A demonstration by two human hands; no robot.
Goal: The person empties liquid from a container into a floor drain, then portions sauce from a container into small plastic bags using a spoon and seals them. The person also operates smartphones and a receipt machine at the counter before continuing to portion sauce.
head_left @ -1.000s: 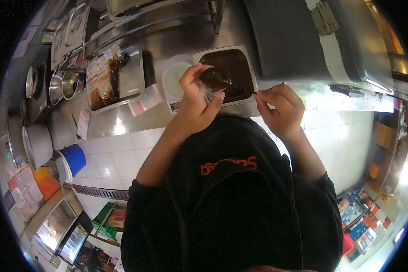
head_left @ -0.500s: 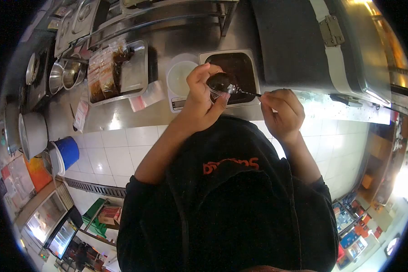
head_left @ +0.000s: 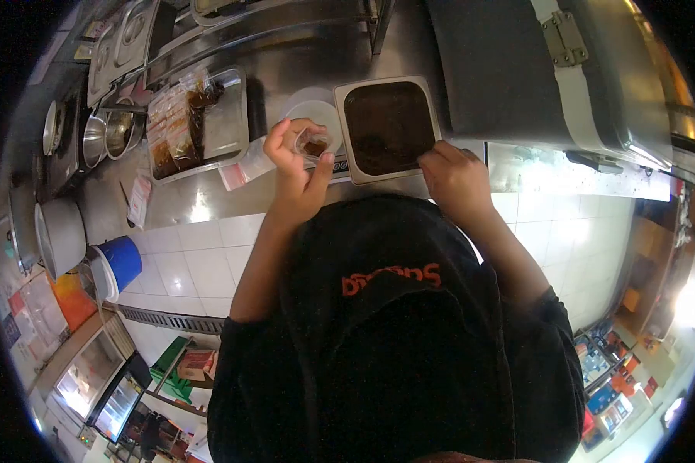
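Observation:
My left hand (head_left: 295, 166) is closed around a small clear plastic bag (head_left: 314, 142), its mouth held spread, with some dark brown sauce inside. It hovers over a white bowl (head_left: 326, 114) on a scale (head_left: 340, 166). My right hand (head_left: 457, 176) is at the near right corner of a metal pan (head_left: 353, 171) of dark brown sauce (head_left: 390, 116). Its fingers are pinched on the handle end of a spoon, whose bowl is lost against the dark sauce.
On the left, a metal tray (head_left: 243, 116) holds several filled bags (head_left: 179, 127). Flat bags (head_left: 247, 166) lie by its near edge. A big dark case (head_left: 490, 69) stands right of the pan. A metal shelf (head_left: 286, 35) runs along the back.
My left hand has moved left with the bag, away from above the pan. My right hand has come left and lowered the spoon from the bag into the pan.

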